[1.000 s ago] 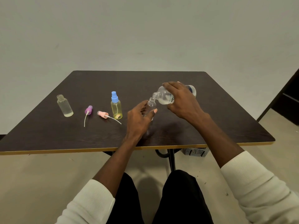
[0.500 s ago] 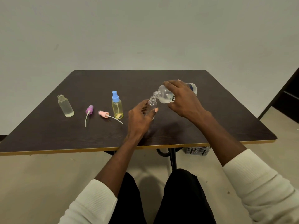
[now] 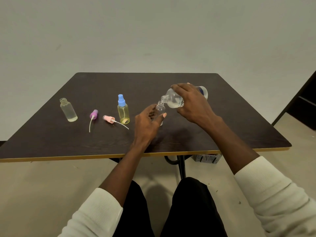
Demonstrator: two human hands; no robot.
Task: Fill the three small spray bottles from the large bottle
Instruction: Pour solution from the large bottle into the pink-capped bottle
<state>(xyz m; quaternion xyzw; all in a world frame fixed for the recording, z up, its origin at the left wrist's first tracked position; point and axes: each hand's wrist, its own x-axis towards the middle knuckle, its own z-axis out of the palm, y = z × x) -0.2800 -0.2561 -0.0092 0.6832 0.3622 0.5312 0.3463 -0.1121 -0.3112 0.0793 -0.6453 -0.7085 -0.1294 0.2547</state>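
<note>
My right hand [image 3: 191, 103] grips the large clear bottle [image 3: 172, 100], tipped on its side with its open neck just above the mouth of a small clear bottle [image 3: 160, 109]. My left hand [image 3: 147, 124] holds that small bottle upright on the dark table [image 3: 222, 134], thumb and fingers round its body. A yellow spray bottle [image 3: 123, 112] with a blue cap stands to the left. An uncapped small clear bottle [image 3: 68, 110] with liquid in it stands at the far left. A purple spray head [image 3: 93, 115] and a pink spray head [image 3: 109, 119] lie between them.
The table's front edge runs across just below my hands. A grey slotted basket [image 3: 207, 158] sits on the floor under the table's right side. My knees are under the front edge, beside the table's leg [image 3: 181, 166].
The large bottle has tipped a little further toward the small bottle's mouth. Both hands stay in nearly the same place.
</note>
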